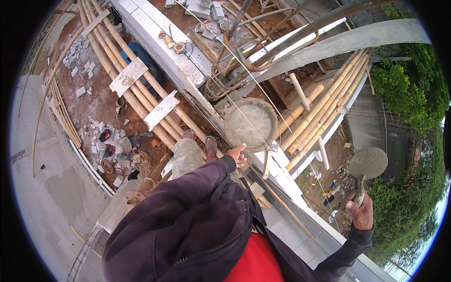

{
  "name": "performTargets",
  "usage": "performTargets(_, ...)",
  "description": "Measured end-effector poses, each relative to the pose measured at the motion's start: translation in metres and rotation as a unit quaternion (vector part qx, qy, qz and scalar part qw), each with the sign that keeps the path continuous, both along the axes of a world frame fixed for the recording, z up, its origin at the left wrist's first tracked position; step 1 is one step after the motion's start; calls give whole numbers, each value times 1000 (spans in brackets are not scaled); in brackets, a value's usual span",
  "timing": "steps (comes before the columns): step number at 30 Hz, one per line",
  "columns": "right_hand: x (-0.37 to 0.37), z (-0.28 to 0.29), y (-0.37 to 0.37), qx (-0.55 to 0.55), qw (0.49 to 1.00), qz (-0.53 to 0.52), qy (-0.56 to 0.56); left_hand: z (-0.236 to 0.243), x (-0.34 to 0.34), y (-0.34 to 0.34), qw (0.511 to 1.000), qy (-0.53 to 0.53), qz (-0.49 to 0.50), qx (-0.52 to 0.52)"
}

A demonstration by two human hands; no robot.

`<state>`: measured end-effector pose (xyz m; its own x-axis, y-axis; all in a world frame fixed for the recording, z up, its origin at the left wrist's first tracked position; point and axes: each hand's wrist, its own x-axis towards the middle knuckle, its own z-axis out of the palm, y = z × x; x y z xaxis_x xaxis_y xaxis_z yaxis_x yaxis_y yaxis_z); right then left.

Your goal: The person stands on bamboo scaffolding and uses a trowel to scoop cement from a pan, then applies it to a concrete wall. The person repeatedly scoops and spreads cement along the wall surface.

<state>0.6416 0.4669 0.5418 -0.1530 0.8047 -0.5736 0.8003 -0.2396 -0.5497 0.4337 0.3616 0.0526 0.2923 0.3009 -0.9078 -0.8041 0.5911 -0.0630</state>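
Biggest risk as I read it: the loaded flat steel trowel (368, 163), heaped with wet grey mortar, was held out past the outer edge of the white block wall (188, 75), over open air. A small tilt of the blade and the mortar would likely slide off and drop to the ground far below. The wearer stood high on the bamboo pole scaffold (141, 94) in sandals, so a slip on the round poles also looked possible. The round grey mortar pan (250, 124) sat on the wall's near end, close to its edge; a careless nudge from the left hand could tip it off. A thin taut guide string (282, 117) ran along the wall near the pan, and I judged it easy to snag.

Right hand (361, 212): arm stretched out to the right, dark sleeve to the wrist, fingers wrapped tight around the trowel's handle, blade up and roughly level, mortar side facing the camera.

Left hand (237, 155): arm reached forward, hand at the pan's near rim, thumb raised, fingers loosely curled. I couldn't tell whether they touched the rim or gripped anything.

Another person crouched on the red dirt ground (94, 103) below, at the scaffold's left edge.
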Motion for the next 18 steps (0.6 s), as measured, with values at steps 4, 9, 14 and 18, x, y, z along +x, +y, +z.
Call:
performTargets(4,-60,-122,97,149,931,288,-166,-28,22,7,999,31,36,-14)
performTargets(9,-98,-263,124,128,790,519,-301,-50,45,6,992,118,42,9)
performTargets(14,-116,-338,109,110,779,485,-381,-25,42,18,967,246,44,-52)
performTargets(18,-102,-408,106,63,822,460,-330,-32,45,20,944,324,-20,-57)
